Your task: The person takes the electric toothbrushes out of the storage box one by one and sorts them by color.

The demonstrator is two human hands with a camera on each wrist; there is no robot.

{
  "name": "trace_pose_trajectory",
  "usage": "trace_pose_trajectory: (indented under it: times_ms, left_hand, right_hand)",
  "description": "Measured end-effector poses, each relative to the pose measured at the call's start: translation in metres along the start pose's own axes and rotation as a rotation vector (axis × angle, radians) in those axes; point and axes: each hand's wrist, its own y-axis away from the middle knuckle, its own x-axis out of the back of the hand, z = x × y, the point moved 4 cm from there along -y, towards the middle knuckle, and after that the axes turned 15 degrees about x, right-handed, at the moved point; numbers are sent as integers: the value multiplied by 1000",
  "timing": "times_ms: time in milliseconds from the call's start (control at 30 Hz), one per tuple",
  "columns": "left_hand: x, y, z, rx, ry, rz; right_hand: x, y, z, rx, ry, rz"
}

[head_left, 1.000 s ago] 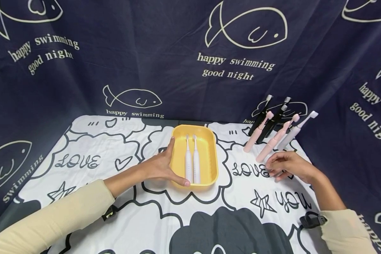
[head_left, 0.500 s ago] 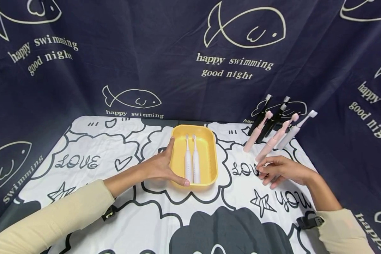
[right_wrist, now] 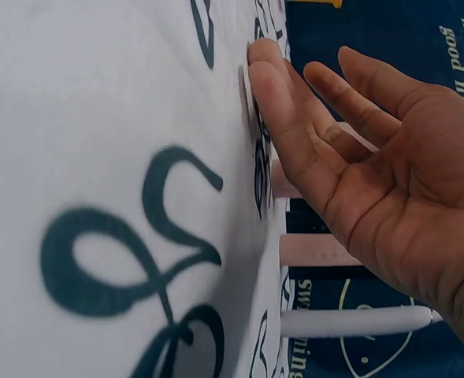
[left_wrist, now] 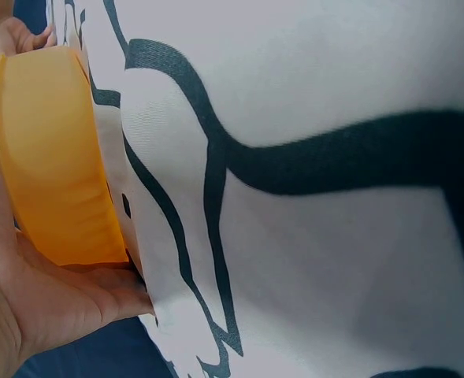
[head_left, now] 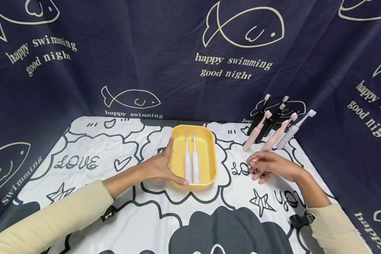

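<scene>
My left hand [head_left: 160, 167] holds the left side of a yellow tray [head_left: 211, 155], thumb at the near corner and fingers along the side wall. In the left wrist view this hand wraps the tray's outer wall [left_wrist: 54, 157]. Two white electric toothbrushes [head_left: 187, 164] [head_left: 195, 164] lie side by side in the tray, heads pointing away. My right hand [head_left: 273, 165], loosely bent and holding nothing, hovers over the cloth just in front of a pink electric toothbrush [head_left: 274, 138]. In the right wrist view the palm [right_wrist: 397, 189] shows, with upright handles behind it.
Several electric toothbrushes stand upright at the back right: black ones [head_left: 258, 121], another pink one [head_left: 255, 134] and a white one [head_left: 287, 137]. A patterned white cloth [head_left: 120, 225] covers the table. Dark blue fabric [head_left: 165, 53] hangs behind and at the sides.
My right hand has moved left across the cloth, passing in front of the pink toothbrushes. The left hand and the tray have stayed put.
</scene>
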Motion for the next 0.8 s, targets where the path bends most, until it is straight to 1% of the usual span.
trace_pose_trajectory:
  times_ms: [233,500,667,800]
  left_hand:
    - [0,0,-1,-5,10,-1]
    - [0,0,-1,10,-10,11]
    - [0,0,-1,24,-20,13]
    - [0,0,-2,18,-18,17]
  right_hand:
    - [-7,-10,-4,3,9,28]
    - [-13,-21,-11,64,33,66]
    - [-17,-26,-14,80,28,102]
    - [-19,-30,-17,92,37,131]
